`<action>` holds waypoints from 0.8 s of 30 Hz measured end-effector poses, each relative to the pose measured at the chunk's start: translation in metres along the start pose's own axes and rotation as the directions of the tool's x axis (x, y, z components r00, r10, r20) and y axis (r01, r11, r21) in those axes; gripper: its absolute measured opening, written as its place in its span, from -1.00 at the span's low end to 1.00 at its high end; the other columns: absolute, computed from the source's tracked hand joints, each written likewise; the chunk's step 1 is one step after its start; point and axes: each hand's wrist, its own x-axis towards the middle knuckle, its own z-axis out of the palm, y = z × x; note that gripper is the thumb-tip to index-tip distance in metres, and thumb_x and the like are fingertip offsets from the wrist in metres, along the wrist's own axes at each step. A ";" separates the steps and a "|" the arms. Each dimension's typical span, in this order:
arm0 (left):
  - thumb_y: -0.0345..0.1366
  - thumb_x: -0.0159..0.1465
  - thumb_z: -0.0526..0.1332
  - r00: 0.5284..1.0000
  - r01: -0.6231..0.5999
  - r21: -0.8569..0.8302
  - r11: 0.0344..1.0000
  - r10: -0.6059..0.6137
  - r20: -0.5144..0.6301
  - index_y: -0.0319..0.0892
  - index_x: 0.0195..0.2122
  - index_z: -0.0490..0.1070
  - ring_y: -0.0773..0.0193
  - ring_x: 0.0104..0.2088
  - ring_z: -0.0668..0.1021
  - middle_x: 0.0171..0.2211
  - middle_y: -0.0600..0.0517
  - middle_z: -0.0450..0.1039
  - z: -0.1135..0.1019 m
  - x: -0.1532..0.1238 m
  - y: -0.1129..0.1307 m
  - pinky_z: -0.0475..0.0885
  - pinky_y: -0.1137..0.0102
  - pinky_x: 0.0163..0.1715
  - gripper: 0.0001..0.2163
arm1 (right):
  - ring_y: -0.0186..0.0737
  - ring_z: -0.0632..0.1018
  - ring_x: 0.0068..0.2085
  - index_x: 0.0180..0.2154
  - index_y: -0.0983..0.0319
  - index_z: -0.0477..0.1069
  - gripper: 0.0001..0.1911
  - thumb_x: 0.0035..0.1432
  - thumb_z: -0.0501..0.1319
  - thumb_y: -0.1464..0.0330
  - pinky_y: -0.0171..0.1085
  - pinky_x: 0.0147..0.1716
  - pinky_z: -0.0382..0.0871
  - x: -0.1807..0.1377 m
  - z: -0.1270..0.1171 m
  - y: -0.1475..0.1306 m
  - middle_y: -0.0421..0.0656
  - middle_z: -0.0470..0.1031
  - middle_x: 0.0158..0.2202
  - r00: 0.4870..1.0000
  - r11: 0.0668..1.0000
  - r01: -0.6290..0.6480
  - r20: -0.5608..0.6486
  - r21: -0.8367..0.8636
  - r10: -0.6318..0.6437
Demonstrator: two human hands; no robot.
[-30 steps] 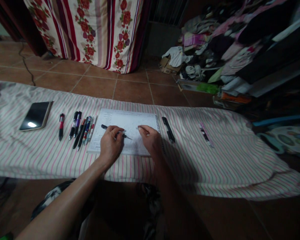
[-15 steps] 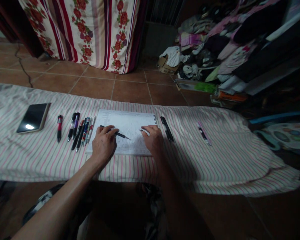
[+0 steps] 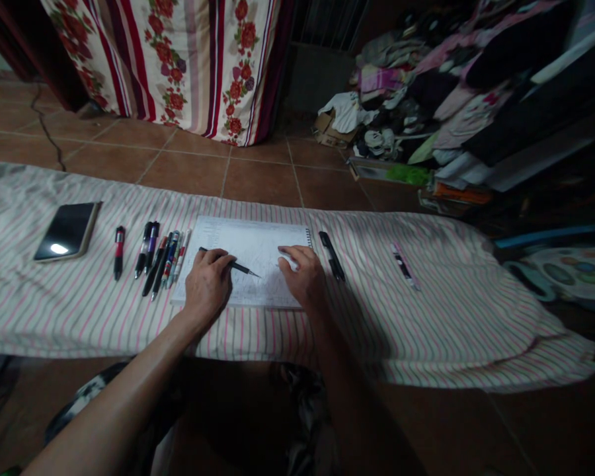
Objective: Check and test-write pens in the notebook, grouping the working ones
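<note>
My left hand (image 3: 207, 281) rests on the left part of a spiral notebook (image 3: 258, 233), its fingers closed on a slim black pen (image 3: 240, 268). The pen lies slanted, its thin metallic tip pointing right over the page. On the notebook's right side is my right hand (image 3: 302, 274), thumb and index finger apart, facing the pen tip. Whether a tiny piece lies by those fingertips is too small to tell. Faint marks cover the white page. Just right of the notebook lies a black marker (image 3: 332, 256).
Several pens (image 3: 161, 264) lie in a row left of the notebook, with a red and black pen (image 3: 118, 253) apart from them. A phone (image 3: 67, 230) is farther left. A pink and black pen (image 3: 404, 266) lies to the right on the striped cloth (image 3: 456, 317).
My right thumb and index finger have spread apart; a small pale thing seemed to be between them before. The left hand and its pen stay nearly in place.
</note>
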 end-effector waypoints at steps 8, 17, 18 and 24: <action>-0.38 0.23 0.06 1.000 0.000 0.012 1.000 -0.001 0.021 -0.12 -0.18 0.49 0.11 -0.17 0.38 -0.15 -0.02 0.46 0.000 -0.001 -0.001 0.38 0.27 -0.24 -0.76 | -0.28 0.44 -0.40 -0.31 0.25 0.52 -0.82 0.02 0.16 0.42 -0.28 -0.32 0.37 -0.002 -0.005 0.001 -0.09 0.47 -0.32 0.994 0.992 -0.033 0.109 0.118 0.020; -0.38 0.21 0.09 1.000 -0.014 0.018 1.000 0.014 0.019 -0.13 -0.18 0.49 0.10 -0.16 0.38 -0.14 -0.02 0.45 0.000 -0.001 -0.002 0.38 0.25 -0.20 -0.77 | -0.28 0.45 -0.33 -0.29 0.22 0.50 -0.83 0.00 0.22 0.41 -0.31 -0.37 0.36 -0.005 -0.025 0.015 -0.11 0.42 -0.28 0.961 0.988 0.033 0.266 0.153 -0.074; -0.38 0.21 0.09 1.000 -0.016 0.020 1.000 0.016 0.020 -0.13 -0.17 0.48 0.10 -0.16 0.38 -0.14 -0.03 0.45 0.000 -0.001 -0.002 0.38 0.25 -0.21 -0.77 | -0.28 0.45 -0.32 -0.30 0.21 0.50 -0.83 -0.01 0.23 0.41 -0.31 -0.36 0.36 -0.007 -0.025 0.016 -0.11 0.42 -0.28 0.961 0.988 0.048 0.262 0.149 -0.086; -0.37 0.23 0.07 0.999 -0.021 0.047 0.999 0.020 0.031 -0.11 -0.12 0.46 0.11 -0.18 0.37 -0.15 -0.02 0.45 -0.003 -0.002 0.002 0.37 0.29 -0.26 -0.74 | -0.29 0.45 -0.39 -0.29 0.24 0.50 -0.83 0.04 0.19 0.38 -0.30 -0.39 0.36 -0.008 -0.028 0.018 -0.10 0.45 -0.30 0.984 0.994 0.033 0.169 0.101 -0.049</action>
